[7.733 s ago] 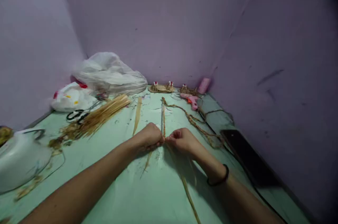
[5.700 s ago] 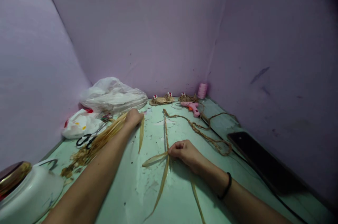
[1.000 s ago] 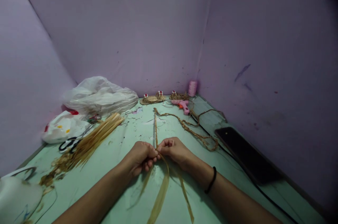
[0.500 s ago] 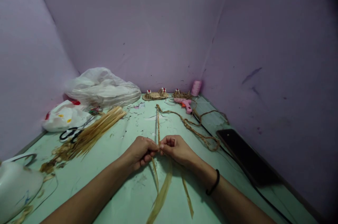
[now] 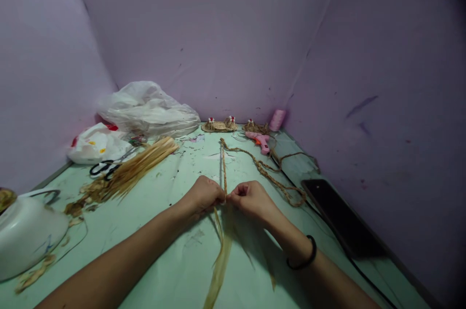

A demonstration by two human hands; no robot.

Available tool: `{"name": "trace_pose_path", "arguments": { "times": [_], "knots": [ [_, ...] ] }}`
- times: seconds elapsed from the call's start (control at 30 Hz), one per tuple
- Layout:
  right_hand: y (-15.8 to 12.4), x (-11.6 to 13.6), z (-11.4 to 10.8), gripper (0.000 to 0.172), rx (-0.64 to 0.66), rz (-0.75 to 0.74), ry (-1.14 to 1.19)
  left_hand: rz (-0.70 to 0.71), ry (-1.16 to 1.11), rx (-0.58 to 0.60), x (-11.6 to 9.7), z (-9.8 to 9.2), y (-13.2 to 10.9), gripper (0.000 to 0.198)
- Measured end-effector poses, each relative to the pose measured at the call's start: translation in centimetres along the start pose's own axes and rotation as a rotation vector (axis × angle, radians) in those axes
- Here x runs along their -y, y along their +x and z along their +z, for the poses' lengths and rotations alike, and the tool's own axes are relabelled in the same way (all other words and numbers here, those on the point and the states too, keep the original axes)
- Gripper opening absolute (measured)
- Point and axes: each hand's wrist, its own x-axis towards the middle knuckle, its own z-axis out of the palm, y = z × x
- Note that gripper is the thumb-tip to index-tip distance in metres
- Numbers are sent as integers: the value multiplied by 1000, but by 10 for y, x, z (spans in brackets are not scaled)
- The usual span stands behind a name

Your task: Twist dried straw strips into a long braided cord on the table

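A thin braid of dried straw (image 5: 224,168) runs away from me across the pale green table (image 5: 171,260). My left hand (image 5: 204,194) and my right hand (image 5: 252,198) meet at its near end, both pinched shut on the loose straw strands (image 5: 220,263) that trail toward me. The right wrist wears a black band (image 5: 305,260). The finished braid curves on past the far end to the right as a braided rope (image 5: 274,179).
A bundle of straw strips (image 5: 134,168) and black scissors (image 5: 104,168) lie at left, with plastic bags (image 5: 147,109) behind. A white pot (image 5: 27,229) sits near left. A pink glue gun (image 5: 259,140), pink spool (image 5: 277,120), small woven pieces (image 5: 219,125) and a dark phone (image 5: 342,217) lie to the right.
Earlier my left hand reached out to the straw bundle and came back with a strand. Over the last second both hands stay pinched at the braid's end, working the strands; the camera has shifted slightly.
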Motion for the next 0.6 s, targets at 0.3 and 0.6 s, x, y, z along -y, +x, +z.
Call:
{"name": "trace_pose_path", "arguments": {
  "times": [0.3, 0.6],
  "knots": [
    [-34, 10, 19, 20, -176, -324, -366, -91, -36, 14, 0, -4, -9, 13],
    [-28, 13, 7, 25, -169, -275, -141, 65, -103, 91, 9, -13, 0, 7]
  ]
}}
